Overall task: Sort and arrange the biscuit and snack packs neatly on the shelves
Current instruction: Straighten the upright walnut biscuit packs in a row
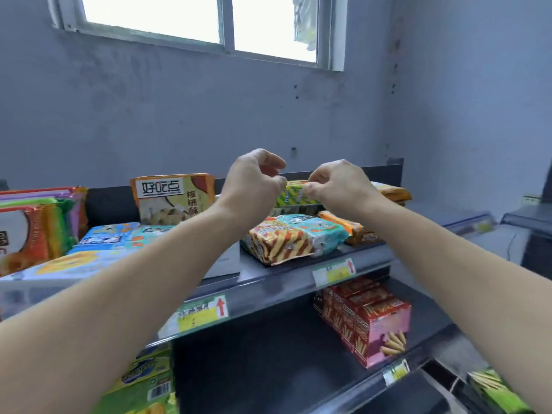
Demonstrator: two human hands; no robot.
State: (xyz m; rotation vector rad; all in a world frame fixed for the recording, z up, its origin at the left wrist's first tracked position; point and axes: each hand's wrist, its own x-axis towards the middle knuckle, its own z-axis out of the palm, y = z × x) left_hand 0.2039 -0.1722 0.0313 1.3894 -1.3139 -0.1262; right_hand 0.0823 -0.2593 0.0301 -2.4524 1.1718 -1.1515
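My left hand [254, 180] and my right hand [337, 183] are raised over the back of the top shelf [277, 282], fingers curled. Between them a green-and-yellow striped pack [294, 194] stands on edge. My right fingertips pinch its right end and my left thumb and fingers close on its left end. In front of it lie a red-and-yellow striped pack [280, 243] and a teal pack [319, 231]. An orange biscuit pack [176, 198] stands upright to the left. My hands hide both ends of the held pack.
Blue packs [107, 234] and a row of colourful upright packs [38, 228] fill the shelf's left part. Orange packs [391, 191] lie at the right end. Red-and-pink stick-biscuit boxes [373, 321] stand on the lower shelf. Green packs [146, 380] show at the bottom left.
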